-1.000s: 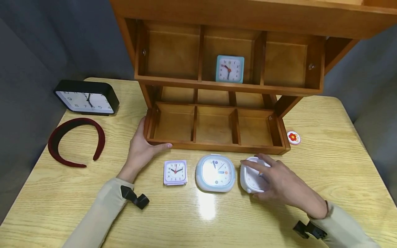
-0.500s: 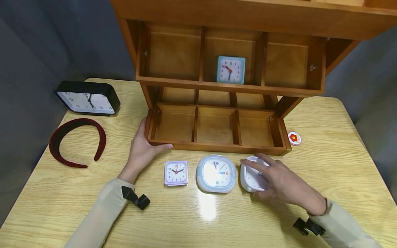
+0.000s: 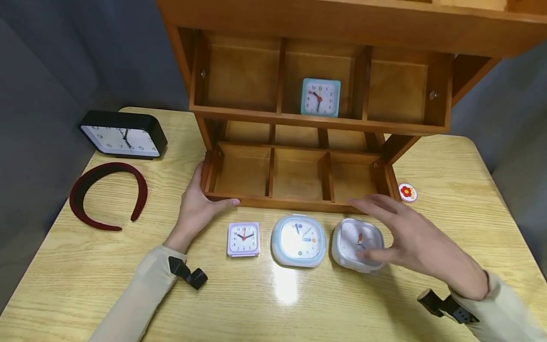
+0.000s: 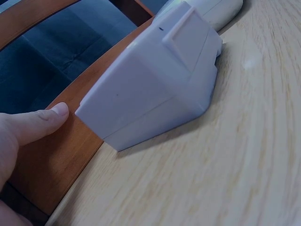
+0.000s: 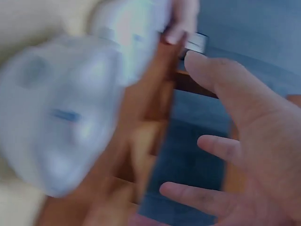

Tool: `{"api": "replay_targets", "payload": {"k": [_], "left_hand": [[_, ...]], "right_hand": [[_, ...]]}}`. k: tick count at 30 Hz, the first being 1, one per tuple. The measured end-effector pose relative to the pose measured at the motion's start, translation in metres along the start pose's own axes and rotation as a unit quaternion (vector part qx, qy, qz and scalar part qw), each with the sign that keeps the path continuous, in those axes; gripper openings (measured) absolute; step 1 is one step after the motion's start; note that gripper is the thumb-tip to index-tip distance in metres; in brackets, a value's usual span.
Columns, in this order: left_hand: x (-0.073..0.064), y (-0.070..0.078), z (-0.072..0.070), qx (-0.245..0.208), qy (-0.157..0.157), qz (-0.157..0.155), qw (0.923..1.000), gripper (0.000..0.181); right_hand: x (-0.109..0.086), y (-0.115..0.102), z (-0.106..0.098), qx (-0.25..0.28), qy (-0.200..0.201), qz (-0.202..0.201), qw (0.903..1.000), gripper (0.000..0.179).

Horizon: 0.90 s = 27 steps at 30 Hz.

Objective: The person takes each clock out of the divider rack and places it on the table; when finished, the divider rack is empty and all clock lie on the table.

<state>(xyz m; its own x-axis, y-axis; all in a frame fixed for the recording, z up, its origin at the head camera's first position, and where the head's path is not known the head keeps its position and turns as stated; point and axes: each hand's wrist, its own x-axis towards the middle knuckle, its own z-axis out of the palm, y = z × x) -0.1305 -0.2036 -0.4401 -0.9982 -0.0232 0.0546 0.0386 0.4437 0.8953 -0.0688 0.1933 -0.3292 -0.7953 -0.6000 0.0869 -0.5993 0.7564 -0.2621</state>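
Observation:
My left hand (image 3: 194, 202) holds the left front corner of the lower drawer (image 3: 299, 203) of a wooden organizer. Its thumb lies along the front board, also seen in the left wrist view, and the other fingers go round the side, mostly hidden. With fingers spread, my right hand (image 3: 410, 232) hovers over the right part of a small white alarm clock (image 3: 350, 242); the thumb overlaps its face in the head view. In the right wrist view the hand stands apart from the blurred white clock (image 5: 70, 117). Beside it lie a pale blue clock (image 3: 298, 241) and a purple clock (image 3: 243, 239).
A teal clock (image 3: 320, 98) sits in the upper drawer's middle compartment. On the table's left are a black clock (image 3: 124, 135) and a dark red headband (image 3: 77, 199). Right of the organizer lies a round flower badge (image 3: 408, 193).
My right hand has lifted off the white clock and moved right, its fingers spreading. More of that clock's face shows now. The left hand has stayed at the drawer corner.

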Motion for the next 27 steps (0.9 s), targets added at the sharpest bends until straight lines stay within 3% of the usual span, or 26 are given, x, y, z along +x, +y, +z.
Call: {"api": "replay_targets", "payload": {"k": [8, 15, 21, 27], "left_hand": [[-0.001, 0.0, 0.0, -0.001, -0.002, -0.004, 1.0, 0.12], [-0.002, 0.0, 0.001, -0.002, -0.001, -0.015, 0.9999, 0.119], [-0.002, -0.001, 0.0, -0.001, 0.005, -0.016, 0.9999, 0.119], [-0.001, -0.001, 0.0, 0.002, 0.002, -0.017, 0.9999, 0.12]], "right_hand": [[0.027, -0.012, -0.044, -0.032, 0.082, -0.041, 0.9953, 0.087], [0.067, -0.036, -0.072, -0.042, 0.14, -0.086, 0.9856, 0.083], [0.111, -0.042, -0.089, -0.045, 0.142, -0.101, 0.9837, 0.078], [0.15, -0.035, -0.105, -0.051, 0.09, -0.105, 0.9891, 0.061]]}}
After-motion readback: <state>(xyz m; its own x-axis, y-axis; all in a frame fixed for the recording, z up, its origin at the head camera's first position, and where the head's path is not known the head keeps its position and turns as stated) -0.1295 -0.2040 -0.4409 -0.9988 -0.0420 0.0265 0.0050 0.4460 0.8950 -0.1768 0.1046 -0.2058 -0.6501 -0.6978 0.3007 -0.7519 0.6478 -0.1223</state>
